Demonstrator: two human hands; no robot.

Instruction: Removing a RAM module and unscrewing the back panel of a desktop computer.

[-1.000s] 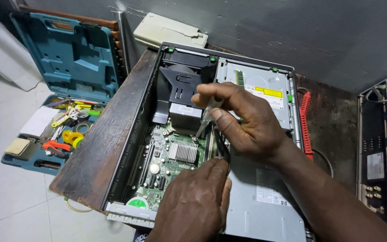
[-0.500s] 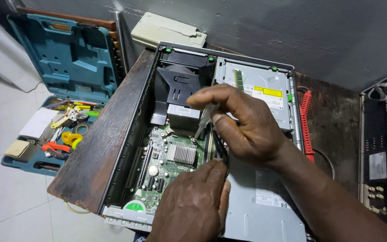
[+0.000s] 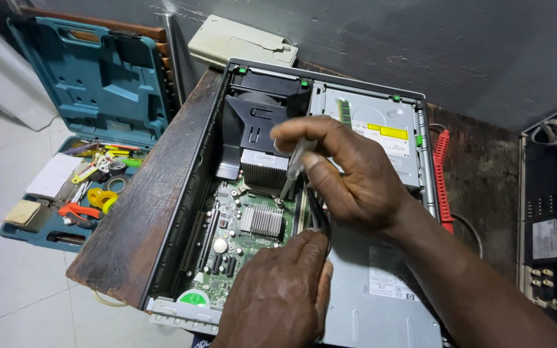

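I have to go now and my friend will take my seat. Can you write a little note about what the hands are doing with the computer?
Right hand: pinches a screwdriver, tip down by the heatsink.
Left hand: rests on the open computer case, near the dark cables.
Cover is off; green motherboard and optical drive are exposed.
Heatsink remains in place.
Open teal toolbox sits on the floor, left.

I have one view only, from the camera on the person's head. It looks steeply down and a little forward, close over the open computer case [image 3: 330, 212] on the wooden table [image 3: 143, 212], so the case fills the middle of the frame. Both forearms enter from the bottom edge. Toward the left it takes in floor and a teal tool case [image 3: 91, 84]; along the top, a grey wall [image 3: 420, 45].
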